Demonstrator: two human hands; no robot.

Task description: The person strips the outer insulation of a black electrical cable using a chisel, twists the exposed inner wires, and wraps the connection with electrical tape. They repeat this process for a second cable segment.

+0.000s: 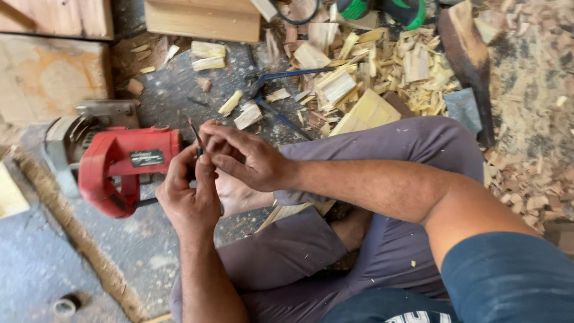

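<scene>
Beside the red power saw [119, 164], both hands' fingers [206, 146] pinch shut on a thin pencil [195, 136].

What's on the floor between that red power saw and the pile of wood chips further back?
In the head view, between the red power saw and the pile of wood chips lie dark floor, a few loose wood offcuts and blue-handled pliers.

The circular saw [116, 164] is showing a glossy red plastic housing and a dull grey metal guard. The wood offcuts [365, 66] are looking pale, rough and splintered. The floor [42, 263] is appearing matt grey, dusty. The trousers [299, 251] are matt cloth.
</scene>
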